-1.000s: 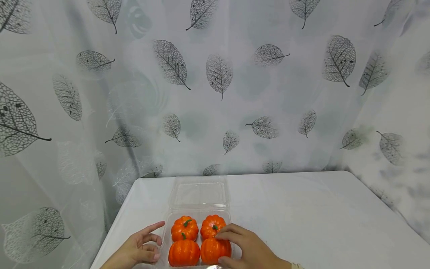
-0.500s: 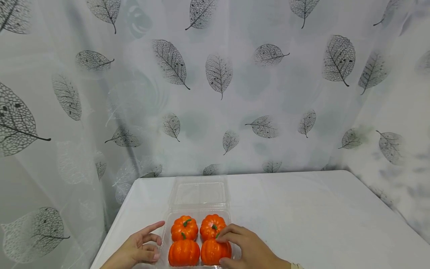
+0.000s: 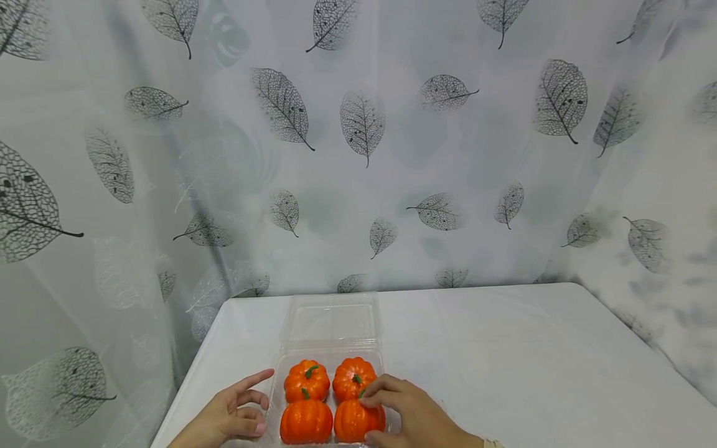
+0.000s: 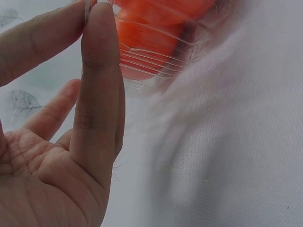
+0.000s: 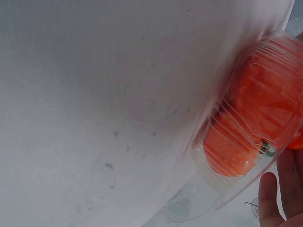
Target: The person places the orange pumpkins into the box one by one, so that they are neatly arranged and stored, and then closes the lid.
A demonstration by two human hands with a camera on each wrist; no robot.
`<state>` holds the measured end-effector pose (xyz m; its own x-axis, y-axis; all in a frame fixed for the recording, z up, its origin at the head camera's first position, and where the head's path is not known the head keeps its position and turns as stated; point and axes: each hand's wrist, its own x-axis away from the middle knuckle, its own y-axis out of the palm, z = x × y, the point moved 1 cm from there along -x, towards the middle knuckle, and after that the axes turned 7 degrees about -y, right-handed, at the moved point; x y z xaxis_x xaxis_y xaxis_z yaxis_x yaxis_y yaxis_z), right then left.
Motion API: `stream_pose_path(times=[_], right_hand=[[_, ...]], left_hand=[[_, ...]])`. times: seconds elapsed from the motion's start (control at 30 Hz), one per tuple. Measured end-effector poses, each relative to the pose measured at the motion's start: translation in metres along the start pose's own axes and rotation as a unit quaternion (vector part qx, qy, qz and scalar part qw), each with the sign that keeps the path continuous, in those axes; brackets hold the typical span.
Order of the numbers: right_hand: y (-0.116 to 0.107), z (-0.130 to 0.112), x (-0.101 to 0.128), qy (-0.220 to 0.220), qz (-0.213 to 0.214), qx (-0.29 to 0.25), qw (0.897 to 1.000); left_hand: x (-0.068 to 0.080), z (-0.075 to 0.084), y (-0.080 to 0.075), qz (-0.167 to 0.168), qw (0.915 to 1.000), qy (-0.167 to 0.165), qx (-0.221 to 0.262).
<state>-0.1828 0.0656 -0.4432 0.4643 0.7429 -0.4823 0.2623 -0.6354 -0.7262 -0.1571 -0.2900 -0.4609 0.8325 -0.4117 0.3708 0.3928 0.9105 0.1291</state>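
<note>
A clear plastic clamshell container [image 3: 325, 355] lies on the table with its lid laid back, holding several small orange pumpkins with green stems. My right hand [image 3: 417, 414] grips the front right pumpkin [image 3: 354, 423], fingertips on its top and thumb at its near side. Beside it sits the front left pumpkin [image 3: 305, 423]; behind them are the back left pumpkin [image 3: 305, 382] and the back right pumpkin [image 3: 350, 376]. At the container's left side, my left hand [image 3: 226, 414] pinches the rim between thumb and a finger, seen in the left wrist view. The right wrist view cuts off most of the right hand.
The table [image 3: 493, 361] has a white cover and stretches away to the right of the container. The transparent lid [image 3: 335, 320] lies toward the table's back edge. A leaf-print curtain [image 3: 358, 186] hangs behind and along both sides.
Both hands and the pumpkins stay nearly where they were. The right fingertips shift very slightly on the front right pumpkin, and the head view drifts a little.
</note>
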Motion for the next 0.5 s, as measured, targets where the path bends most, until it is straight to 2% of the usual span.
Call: stream_pose_path(times=[0.2,0.3,0.5], right_hand=[[0.002,0.002,0.001,0.016,0.006,-0.003,1.0],[0.001,0.002,0.0,0.028,0.003,-0.015,0.999],[-0.001,0.003,-0.002,0.024,0.007,-0.035,0.999]], left_hand=[[-0.003,0.0,-0.002,-0.013,0.9998,0.0,0.014],[-0.004,0.001,-0.003,-0.006,1.0,-0.002,0.001],[-0.005,0.013,-0.008,0.09,0.9931,-0.025,-0.071]])
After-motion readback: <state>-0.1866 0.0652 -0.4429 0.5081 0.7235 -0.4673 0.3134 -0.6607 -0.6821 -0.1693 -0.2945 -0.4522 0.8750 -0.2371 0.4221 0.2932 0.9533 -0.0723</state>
